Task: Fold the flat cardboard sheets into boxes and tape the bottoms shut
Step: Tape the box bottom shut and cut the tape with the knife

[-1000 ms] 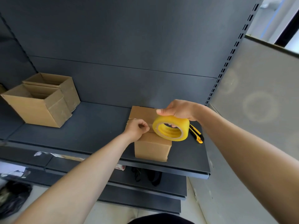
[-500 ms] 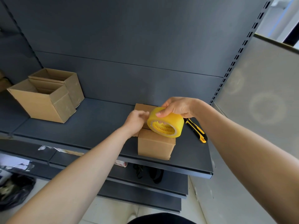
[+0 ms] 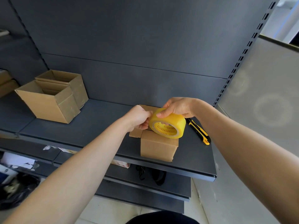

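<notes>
A small folded cardboard box stands upside down near the front edge of the dark shelf. A yellow roll of clear tape lies tilted over the box's top, its hole facing me. My right hand grips the roll from above, thumb on its near side. My left hand is curled against the roll's left edge, fingertips pinching there; whether they hold the tape end is hidden.
A yellow-and-black utility knife lies on the shelf right of the box. Two open folded boxes stand at the shelf's left. The perforated shelf upright and a grey panel rise on the right. Lower shelves hold clutter.
The tape roll has tipped so its hole faces me more. My left hand has risen from the box top to the roll's left edge. The view shifted slightly.
</notes>
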A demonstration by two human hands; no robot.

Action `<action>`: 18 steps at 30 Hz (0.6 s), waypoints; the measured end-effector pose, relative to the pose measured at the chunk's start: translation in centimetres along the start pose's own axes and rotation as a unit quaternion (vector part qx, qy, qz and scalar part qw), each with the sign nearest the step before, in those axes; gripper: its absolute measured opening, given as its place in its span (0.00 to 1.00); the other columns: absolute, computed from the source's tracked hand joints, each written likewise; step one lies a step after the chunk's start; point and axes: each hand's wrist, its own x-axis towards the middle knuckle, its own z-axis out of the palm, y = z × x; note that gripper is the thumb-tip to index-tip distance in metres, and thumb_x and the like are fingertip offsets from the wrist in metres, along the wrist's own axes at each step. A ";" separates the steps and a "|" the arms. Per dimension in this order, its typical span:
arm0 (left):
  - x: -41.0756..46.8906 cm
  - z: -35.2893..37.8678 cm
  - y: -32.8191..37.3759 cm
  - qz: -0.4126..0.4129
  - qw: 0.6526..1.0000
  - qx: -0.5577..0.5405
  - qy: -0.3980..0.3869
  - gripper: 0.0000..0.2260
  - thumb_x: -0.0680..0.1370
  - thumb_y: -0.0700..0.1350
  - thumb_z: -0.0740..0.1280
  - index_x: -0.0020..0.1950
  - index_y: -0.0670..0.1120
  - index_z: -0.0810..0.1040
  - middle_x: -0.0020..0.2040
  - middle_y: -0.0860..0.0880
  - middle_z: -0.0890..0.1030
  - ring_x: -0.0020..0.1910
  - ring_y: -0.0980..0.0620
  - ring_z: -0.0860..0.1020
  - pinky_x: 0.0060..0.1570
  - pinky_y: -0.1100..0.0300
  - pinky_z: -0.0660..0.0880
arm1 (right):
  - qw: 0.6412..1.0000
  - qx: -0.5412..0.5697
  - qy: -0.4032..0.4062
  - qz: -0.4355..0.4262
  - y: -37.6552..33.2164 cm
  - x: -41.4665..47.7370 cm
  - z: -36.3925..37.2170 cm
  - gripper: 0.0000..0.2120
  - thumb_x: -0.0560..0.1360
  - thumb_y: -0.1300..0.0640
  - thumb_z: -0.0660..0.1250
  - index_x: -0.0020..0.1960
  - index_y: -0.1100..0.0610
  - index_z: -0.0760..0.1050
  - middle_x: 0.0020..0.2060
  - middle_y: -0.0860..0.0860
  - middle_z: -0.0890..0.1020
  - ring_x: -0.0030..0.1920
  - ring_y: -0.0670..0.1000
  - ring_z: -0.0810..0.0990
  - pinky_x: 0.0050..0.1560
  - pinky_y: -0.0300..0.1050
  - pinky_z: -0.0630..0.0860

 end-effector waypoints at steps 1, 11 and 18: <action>0.0 0.0 0.1 0.004 1.000 0.005 -0.002 0.14 0.79 0.46 0.64 0.35 0.42 0.73 0.29 0.48 0.73 0.27 0.53 0.73 0.27 0.64 0.75 | 1.000 -0.001 -0.002 -0.001 0.0 0.0 0.0 0.15 0.70 0.50 0.74 0.50 0.59 0.80 0.45 0.55 0.85 0.45 0.55 0.84 0.47 0.48 0.80; 0.6 2.5 -1.0 -0.009 0.992 -0.123 -0.036 0.16 0.82 0.41 0.56 0.35 0.43 0.69 0.29 0.49 0.66 0.28 0.54 0.65 0.29 0.62 0.68 | 0.999 -0.009 0.047 -0.018 1.4 0.0 -0.6 0.22 0.69 0.44 0.73 0.53 0.61 0.80 0.46 0.56 0.84 0.44 0.55 0.82 0.50 0.51 0.79; 1.1 3.3 -3.1 -0.055 0.972 -0.226 -0.026 0.14 0.79 0.32 0.54 0.35 0.40 0.70 0.30 0.47 0.66 0.28 0.53 0.65 0.28 0.61 0.69 | 0.993 0.106 0.005 -0.047 4.1 -0.6 -1.6 0.21 0.63 0.45 0.71 0.49 0.58 0.79 0.36 0.49 0.83 0.37 0.48 0.81 0.42 0.42 0.77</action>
